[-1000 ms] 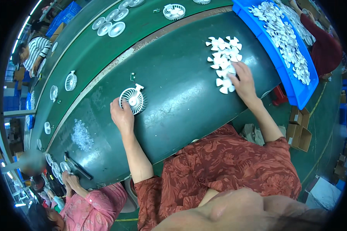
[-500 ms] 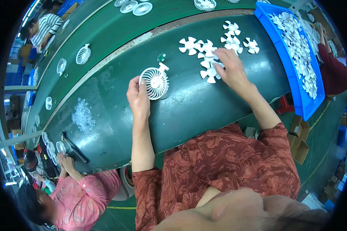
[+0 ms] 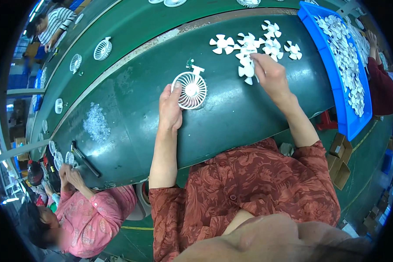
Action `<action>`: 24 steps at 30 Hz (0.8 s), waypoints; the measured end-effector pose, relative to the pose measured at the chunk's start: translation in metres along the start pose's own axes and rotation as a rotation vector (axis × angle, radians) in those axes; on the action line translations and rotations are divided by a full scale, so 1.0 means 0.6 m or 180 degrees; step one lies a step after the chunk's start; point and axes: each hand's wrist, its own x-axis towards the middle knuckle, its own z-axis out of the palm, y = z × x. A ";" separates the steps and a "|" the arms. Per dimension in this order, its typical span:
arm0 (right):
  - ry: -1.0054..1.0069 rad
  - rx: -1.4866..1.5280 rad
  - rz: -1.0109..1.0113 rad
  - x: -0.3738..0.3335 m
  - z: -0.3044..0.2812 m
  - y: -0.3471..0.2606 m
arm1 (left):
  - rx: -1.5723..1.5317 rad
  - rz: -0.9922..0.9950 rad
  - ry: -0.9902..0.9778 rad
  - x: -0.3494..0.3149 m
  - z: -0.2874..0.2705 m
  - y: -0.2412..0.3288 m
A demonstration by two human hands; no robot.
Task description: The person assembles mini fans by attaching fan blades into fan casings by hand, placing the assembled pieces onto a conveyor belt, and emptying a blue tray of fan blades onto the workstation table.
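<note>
A round white fan housing (image 3: pixel 193 91) with ribbed slots is gripped at its left rim by my left hand (image 3: pixel 170 109), thumb on the front. A small green circuit board (image 3: pixel 190 63) shows beside the short neck at its top. To the right, my right hand (image 3: pixel 274 77) has its fingers closed on the edge of a white fan blade (image 3: pixel 246 70), the nearest in a cluster. Behind it several more white fan blades (image 3: pixel 272 47) lie on the dark green table (image 3: pixel 222 118), some overlapping. My right fingertips are partly hidden.
A blue tray (image 3: pixel 321 52) heaped with white fan blades stands at the right. At left lie a pile of small clear pieces (image 3: pixel 96 123) and a black-handled tool (image 3: pixel 86 160). Beyond the table a green conveyor (image 3: pixel 135 35) carries fan housings. A co-worker in pink (image 3: pixel 98 218) sits at lower left.
My right hand has closed its fingers on the nearest fan blade, which now stands more tilted. The view has shifted slightly; my left hand still holds the fan housing.
</note>
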 end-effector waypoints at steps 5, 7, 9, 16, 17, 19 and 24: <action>-0.0161 0.0731 0.0782 -0.017 0.015 -0.001 | 0.0067 -0.0067 -0.0060 0.004 -0.002 0.001; -0.0168 0.0428 0.0648 -0.023 0.016 0.006 | -0.0040 -0.0005 -0.0039 0.002 0.001 0.002; -0.0039 0.0229 0.0657 -0.023 0.009 0.011 | -0.0099 -0.0003 0.0010 -0.004 0.006 0.006; -0.0288 0.0252 0.0526 -0.013 -0.010 -0.025 | 0.0007 0.0018 -0.0300 -0.014 0.013 0.012; -0.0295 0.0257 0.0531 -0.014 -0.008 -0.028 | 0.0025 -0.0019 -0.0377 -0.015 0.014 0.013; -0.0397 0.0238 0.0447 -0.015 -0.006 -0.032 | 0.0061 -0.0054 -0.0404 -0.013 0.012 0.012; -0.0863 -0.0035 0.0298 -0.018 -0.006 -0.043 | 0.0025 -0.0060 -0.0287 -0.016 0.016 0.012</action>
